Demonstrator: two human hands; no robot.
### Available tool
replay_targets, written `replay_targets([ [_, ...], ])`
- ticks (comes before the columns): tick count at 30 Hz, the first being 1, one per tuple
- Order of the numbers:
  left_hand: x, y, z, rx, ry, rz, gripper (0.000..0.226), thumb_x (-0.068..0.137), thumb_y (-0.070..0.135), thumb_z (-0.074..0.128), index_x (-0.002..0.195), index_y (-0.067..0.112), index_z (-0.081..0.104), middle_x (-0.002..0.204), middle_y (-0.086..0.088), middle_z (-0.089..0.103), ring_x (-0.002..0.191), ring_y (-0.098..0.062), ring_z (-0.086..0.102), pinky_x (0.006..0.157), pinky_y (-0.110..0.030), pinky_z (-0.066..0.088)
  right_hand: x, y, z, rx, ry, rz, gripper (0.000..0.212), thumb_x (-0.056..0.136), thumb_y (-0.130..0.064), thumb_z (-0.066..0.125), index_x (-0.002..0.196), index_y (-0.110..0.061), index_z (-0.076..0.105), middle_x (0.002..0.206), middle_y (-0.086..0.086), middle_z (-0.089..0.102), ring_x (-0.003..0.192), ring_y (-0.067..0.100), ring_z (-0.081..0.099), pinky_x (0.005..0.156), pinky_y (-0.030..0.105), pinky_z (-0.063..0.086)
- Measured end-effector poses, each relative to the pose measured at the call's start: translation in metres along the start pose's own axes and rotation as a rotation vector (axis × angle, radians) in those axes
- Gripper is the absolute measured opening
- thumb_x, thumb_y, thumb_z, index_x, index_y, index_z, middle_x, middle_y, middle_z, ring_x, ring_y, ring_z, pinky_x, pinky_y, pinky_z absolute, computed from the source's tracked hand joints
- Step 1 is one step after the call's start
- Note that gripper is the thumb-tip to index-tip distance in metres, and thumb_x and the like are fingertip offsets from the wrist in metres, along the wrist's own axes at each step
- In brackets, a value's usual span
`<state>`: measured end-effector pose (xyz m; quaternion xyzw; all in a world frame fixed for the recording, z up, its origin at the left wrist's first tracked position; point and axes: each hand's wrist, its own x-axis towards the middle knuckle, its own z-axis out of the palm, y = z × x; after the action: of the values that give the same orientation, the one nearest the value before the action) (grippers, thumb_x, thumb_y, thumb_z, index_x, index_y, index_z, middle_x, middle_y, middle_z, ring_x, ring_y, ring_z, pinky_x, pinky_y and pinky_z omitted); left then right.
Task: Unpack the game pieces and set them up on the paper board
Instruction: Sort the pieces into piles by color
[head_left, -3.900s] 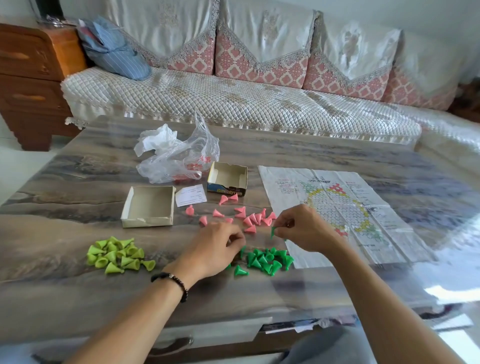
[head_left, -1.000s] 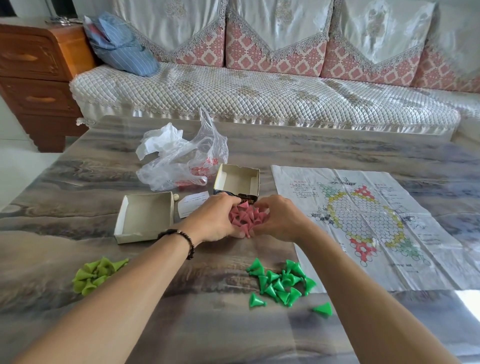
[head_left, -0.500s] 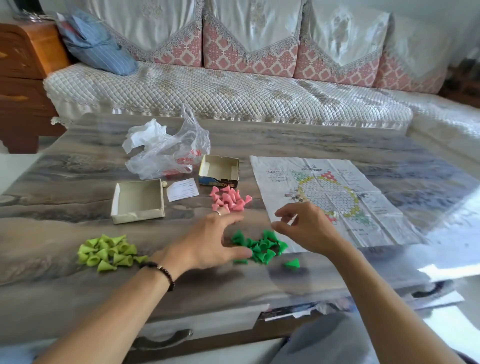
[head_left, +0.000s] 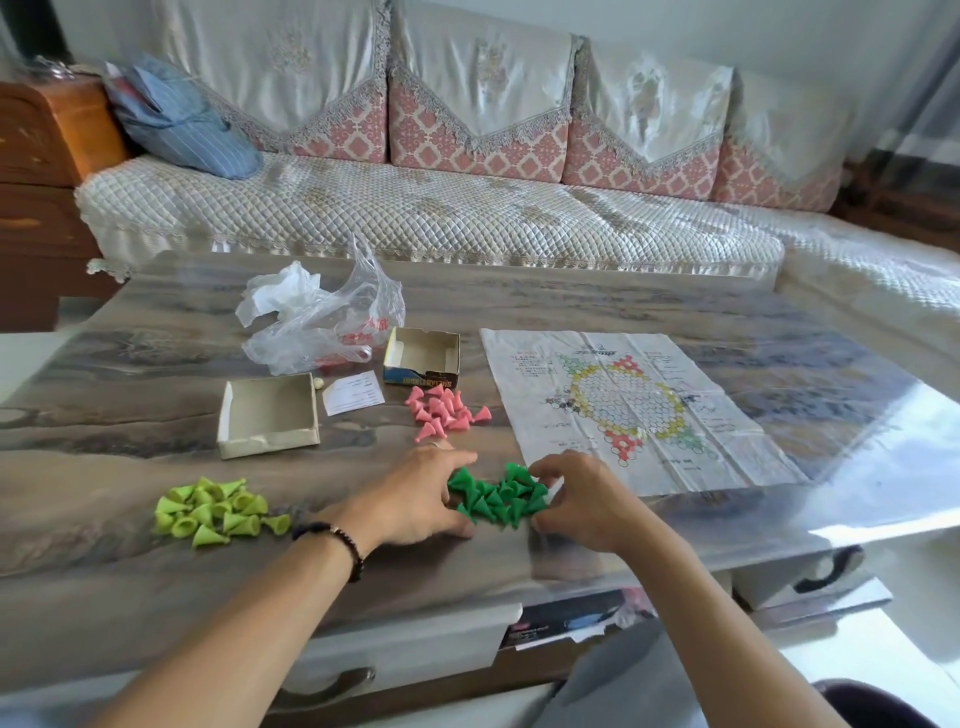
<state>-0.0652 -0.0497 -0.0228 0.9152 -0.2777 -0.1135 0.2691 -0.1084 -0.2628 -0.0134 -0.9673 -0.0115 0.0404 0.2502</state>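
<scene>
A heap of dark green cone pieces (head_left: 496, 499) lies on the table near its front edge. My left hand (head_left: 415, 499) presses against the heap's left side and my right hand (head_left: 582, 499) cups its right side, so the cones sit bunched between my fingers. Behind them a pile of pink cones (head_left: 444, 410) lies loose on the table. Lime green cones (head_left: 218, 512) form a third pile at the left. The paper board (head_left: 727, 441) lies unfolded and flat to the right, with no pieces on it.
Two open cardboard box halves stand behind the piles, a larger one (head_left: 270, 447) at the left and a smaller one (head_left: 421, 379) by the pink cones. A paper slip (head_left: 353, 392) and a crumpled plastic bag (head_left: 322, 322) lie nearby. A sofa (head_left: 441, 213) runs behind the table (head_left: 156, 364).
My hands left the pink cones, which now lie in one pile, and came down to the dark green cones. Those were scattered a second ago and are now pushed together.
</scene>
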Motion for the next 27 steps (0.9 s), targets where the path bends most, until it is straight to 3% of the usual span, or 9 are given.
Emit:
replay_targets([
  [4,-0.003,0.000,0.000,-0.005,0.007,-0.004,0.090,0.072,0.038,0.081,0.147,0.020,0.035,0.117,0.008,0.040,0.087,-0.008,0.054,0.086,-0.034,0.048,0.001,-0.001,0.000,0.013,-0.009,-0.009,0.056,0.069,-0.016,0.074,0.123,-0.017,0.061,0.106,-0.003,0.057,0.080,0.015,0.062,0.075,0.028,0.051],
  [10,-0.011,0.006,-0.001,0.029,0.042,-0.006,0.084,0.077,0.040,0.076,0.147,0.026,0.032,0.103,0.010,0.033,0.088,-0.005,0.048,0.085,-0.027,0.043,-0.003,0.001,-0.003,0.001,0.016,-0.001,0.066,0.070,-0.027,0.074,0.132,-0.019,0.052,0.115,-0.003,0.053,0.092,0.014,0.055,0.081,0.029,0.048],
  [14,-0.023,0.008,-0.004,0.045,0.087,0.011,0.083,0.079,0.044,0.073,0.148,0.025,0.030,0.123,0.008,0.041,0.101,-0.008,0.050,0.087,-0.026,0.041,-0.003,-0.009,-0.005,-0.034,0.056,-0.032,0.063,0.073,-0.038,0.073,0.130,-0.022,0.053,0.118,-0.003,0.051,0.099,0.016,0.055,0.086,0.033,0.048],
  [16,-0.033,0.002,-0.006,0.057,0.147,0.024,0.079,0.081,0.047,0.070,0.147,0.025,0.032,0.140,0.009,0.037,0.113,-0.010,0.049,0.094,-0.029,0.042,-0.003,-0.019,-0.003,-0.042,0.109,-0.060,0.057,0.077,-0.041,0.070,0.129,-0.022,0.055,0.120,-0.002,0.050,0.101,0.016,0.055,0.086,0.034,0.048],
  [18,-0.048,-0.007,-0.010,0.072,0.230,0.039,0.072,0.084,0.049,0.065,0.145,0.025,0.036,0.142,0.013,0.036,0.117,-0.011,0.048,0.095,-0.030,0.042,-0.001,-0.033,0.001,-0.023,0.187,-0.108,0.050,0.082,-0.039,0.068,0.127,-0.020,0.057,0.119,-0.003,0.052,0.099,0.014,0.055,0.081,0.028,0.045],
  [21,-0.078,-0.027,-0.018,0.105,0.381,0.037,0.057,0.087,0.044,0.063,0.137,0.024,0.047,0.133,0.012,0.046,0.117,-0.010,0.049,0.097,-0.028,0.042,0.006,-0.063,0.016,0.006,0.254,-0.195,0.041,0.083,-0.031,0.067,0.121,-0.018,0.062,0.114,-0.001,0.057,0.098,0.015,0.056,0.077,0.022,0.038],
  [24,-0.105,-0.054,-0.027,0.144,0.547,-0.002,0.045,0.083,0.039,0.065,0.123,0.020,0.060,0.119,0.009,0.056,0.110,-0.013,0.053,0.095,-0.031,0.044,0.013,-0.099,0.038,0.028,0.251,-0.287,0.035,0.083,-0.028,0.066,0.116,-0.015,0.065,0.112,0.001,0.061,0.099,0.019,0.057,0.080,0.025,0.042],
  [27,-0.130,-0.085,-0.039,0.165,0.653,-0.087,0.048,0.074,0.042,0.065,0.117,0.021,0.062,0.115,0.009,0.057,0.109,-0.014,0.052,0.094,-0.034,0.043,0.017,-0.131,0.064,0.087,0.204,-0.356,0.035,0.082,-0.026,0.065,0.116,-0.015,0.065,0.109,0.001,0.061,0.100,0.019,0.056,0.085,0.027,0.044],
])
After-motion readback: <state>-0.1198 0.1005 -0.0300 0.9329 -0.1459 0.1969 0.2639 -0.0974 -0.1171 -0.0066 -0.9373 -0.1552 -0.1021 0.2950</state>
